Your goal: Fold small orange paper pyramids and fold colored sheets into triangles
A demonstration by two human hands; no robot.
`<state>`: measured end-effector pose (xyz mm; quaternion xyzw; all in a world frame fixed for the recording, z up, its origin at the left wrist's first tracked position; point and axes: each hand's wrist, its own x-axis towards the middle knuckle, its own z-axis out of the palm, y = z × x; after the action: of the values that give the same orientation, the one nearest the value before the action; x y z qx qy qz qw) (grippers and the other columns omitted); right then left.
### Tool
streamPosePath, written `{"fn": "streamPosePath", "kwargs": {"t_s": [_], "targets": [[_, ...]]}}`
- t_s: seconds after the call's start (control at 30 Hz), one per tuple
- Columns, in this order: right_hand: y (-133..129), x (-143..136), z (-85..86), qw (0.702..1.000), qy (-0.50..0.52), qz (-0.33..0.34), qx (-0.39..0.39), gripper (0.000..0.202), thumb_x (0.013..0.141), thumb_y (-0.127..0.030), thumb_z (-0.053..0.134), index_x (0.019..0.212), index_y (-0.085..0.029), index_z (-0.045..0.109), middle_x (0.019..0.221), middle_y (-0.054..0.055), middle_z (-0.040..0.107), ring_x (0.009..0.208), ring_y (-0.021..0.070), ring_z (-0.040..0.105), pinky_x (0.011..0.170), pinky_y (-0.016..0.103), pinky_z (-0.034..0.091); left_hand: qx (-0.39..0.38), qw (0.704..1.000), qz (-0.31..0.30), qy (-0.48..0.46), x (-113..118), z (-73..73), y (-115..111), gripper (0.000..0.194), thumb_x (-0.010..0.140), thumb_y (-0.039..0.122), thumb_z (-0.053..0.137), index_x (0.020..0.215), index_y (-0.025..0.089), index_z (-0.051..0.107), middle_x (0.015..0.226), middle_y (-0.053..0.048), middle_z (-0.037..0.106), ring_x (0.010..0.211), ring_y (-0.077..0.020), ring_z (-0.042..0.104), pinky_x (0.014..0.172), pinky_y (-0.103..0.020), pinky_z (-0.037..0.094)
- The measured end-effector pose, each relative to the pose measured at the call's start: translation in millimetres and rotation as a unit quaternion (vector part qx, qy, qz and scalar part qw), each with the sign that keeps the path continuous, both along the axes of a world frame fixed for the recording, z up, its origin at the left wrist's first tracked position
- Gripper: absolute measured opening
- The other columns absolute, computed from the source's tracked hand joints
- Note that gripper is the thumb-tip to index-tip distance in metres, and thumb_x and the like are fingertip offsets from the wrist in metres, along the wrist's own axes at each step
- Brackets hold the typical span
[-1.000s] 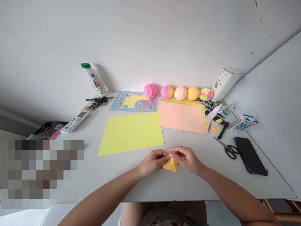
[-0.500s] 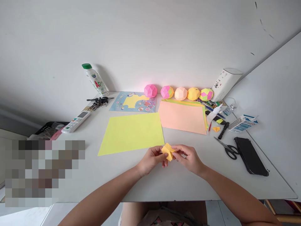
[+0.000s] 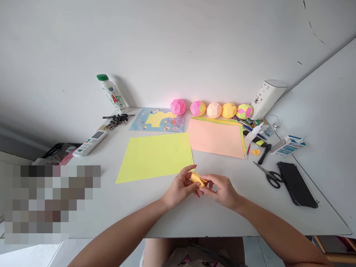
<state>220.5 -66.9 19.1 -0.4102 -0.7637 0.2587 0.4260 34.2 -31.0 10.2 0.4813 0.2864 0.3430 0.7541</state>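
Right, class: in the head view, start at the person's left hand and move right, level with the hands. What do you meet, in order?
Left hand → folded orange paper → right hand → scissors → black phone.

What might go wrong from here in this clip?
The orange paper is pinched between the left hand and right hand; pressing too hard might crease or tear it.

The yellow sheet lies close by the left hand, which might brush and shift it.

The scissors lie rightward; a wide sweep might knock them.
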Motion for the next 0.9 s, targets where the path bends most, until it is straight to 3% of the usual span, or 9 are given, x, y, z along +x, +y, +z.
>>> {"fn": "streamPosePath", "kwargs": {"t_s": [0.23,0.43,0.6,0.7,0.8,0.9], "targets": [[0.0,-0.9,-2.0,1.000,-0.001,-0.024,0.018,0.013,0.094,-0.023,0.051,0.099,-0.020,0.063,0.076,0.002,0.072,0.054,0.0098,0.060,0.054,0.022,0.053,0.018,1.000,-0.017,0.000,0.3,-1.7,-2.6,0.043,0.083,0.045,0.069,0.107,0.015,0.051,0.083,-0.004,0.068,0.068,-0.0169,0.069,0.067,-0.036,0.058],[2.2,-2.0,0.7,1.000,0.010,0.009,0.017,0.010,0.094,-0.019,0.051,0.091,-0.022,0.060,0.077,0.002,0.070,0.058,0.0099,0.061,0.053,0.021,0.051,0.028,1.000,-0.004,-0.005,0.9,0.2,-4.2,0.034,0.084,0.044,0.069,0.091,0.014,0.055,0.079,-0.005,0.068,0.072,-0.0161,0.068,0.072,-0.035,0.057],[3.7,2.9,-1.0,0.983,-0.057,-0.038,0.171,0.017,0.091,-0.011,0.052,0.099,-0.023,0.060,0.086,0.005,0.072,0.070,0.0140,0.068,0.061,0.026,0.057,0.013,1.000,0.007,-0.027,-1.0,1.2,-2.7,0.036,0.082,0.041,0.072,0.101,0.018,0.053,0.100,-0.006,0.066,0.085,-0.0170,0.067,0.083,-0.038,0.054],[4.0,6.8,0.4,0.953,-0.110,-0.059,0.276,0.024,0.087,-0.007,0.055,0.105,-0.023,0.059,0.087,0.006,0.072,0.076,0.0174,0.070,0.066,0.030,0.059,-0.027,0.998,-0.036,-0.040,-3.2,1.4,0.1,0.045,0.083,0.043,0.069,0.117,0.019,0.052,0.110,-0.011,0.064,0.092,-0.0226,0.068,0.087,-0.045,0.053],[4.1,7.6,3.8,0.935,-0.147,-0.046,0.319,0.023,0.087,-0.004,0.055,0.103,-0.021,0.059,0.088,0.007,0.070,0.079,0.0186,0.069,0.066,0.031,0.060,-0.055,0.993,-0.084,-0.056,-4.6,1.3,1.5,0.050,0.082,0.048,0.068,0.119,0.016,0.056,0.106,-0.013,0.067,0.096,-0.0271,0.067,0.090,-0.050,0.051],[3.8,5.6,5.5,0.933,-0.166,-0.031,0.318,0.020,0.088,-0.003,0.052,0.098,-0.019,0.059,0.087,0.008,0.067,0.081,0.0186,0.067,0.067,0.031,0.060,-0.057,0.992,-0.091,-0.070,-5.3,1.1,1.1,0.053,0.079,0.049,0.072,0.120,0.018,0.060,0.112,-0.011,0.065,0.101,-0.0269,0.064,0.094,-0.051,0.049]]}}
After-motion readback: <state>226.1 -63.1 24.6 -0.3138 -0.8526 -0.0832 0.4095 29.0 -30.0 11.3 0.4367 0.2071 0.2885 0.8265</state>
